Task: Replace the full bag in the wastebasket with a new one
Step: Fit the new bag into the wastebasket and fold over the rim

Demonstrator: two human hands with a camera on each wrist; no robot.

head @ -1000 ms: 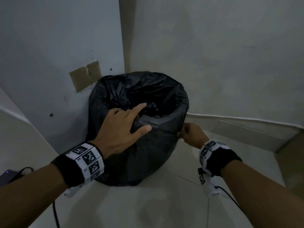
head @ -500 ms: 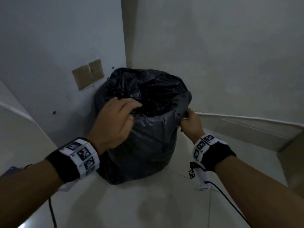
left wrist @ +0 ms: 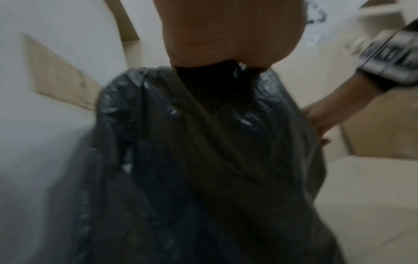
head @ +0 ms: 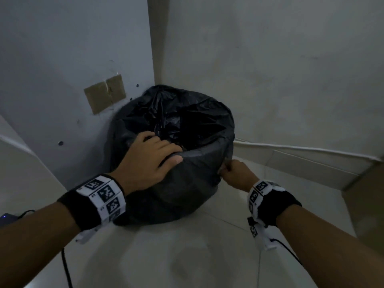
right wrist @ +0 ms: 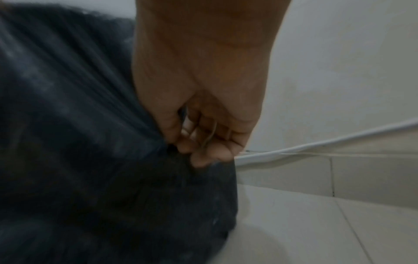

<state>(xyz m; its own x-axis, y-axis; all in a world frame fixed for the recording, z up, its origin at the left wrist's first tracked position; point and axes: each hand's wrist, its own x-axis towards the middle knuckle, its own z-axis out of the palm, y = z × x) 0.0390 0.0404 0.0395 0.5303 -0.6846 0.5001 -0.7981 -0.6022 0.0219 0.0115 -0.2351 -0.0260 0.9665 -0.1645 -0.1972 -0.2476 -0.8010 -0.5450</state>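
A: Two hands on it. The crinkled black plastic bin bag lines the round wastebasket in the corner, on the pale tiled floor.

B: Their grip?

A: The left hand curls over the near rim, fingers hooked inside, thumb outside, clamping film. The right hand pinches a fold of the bag's overhang low on the right side.

B: Why there?

A: Probably to peel the overhang off the rim from two sides, so the bag lifts evenly.
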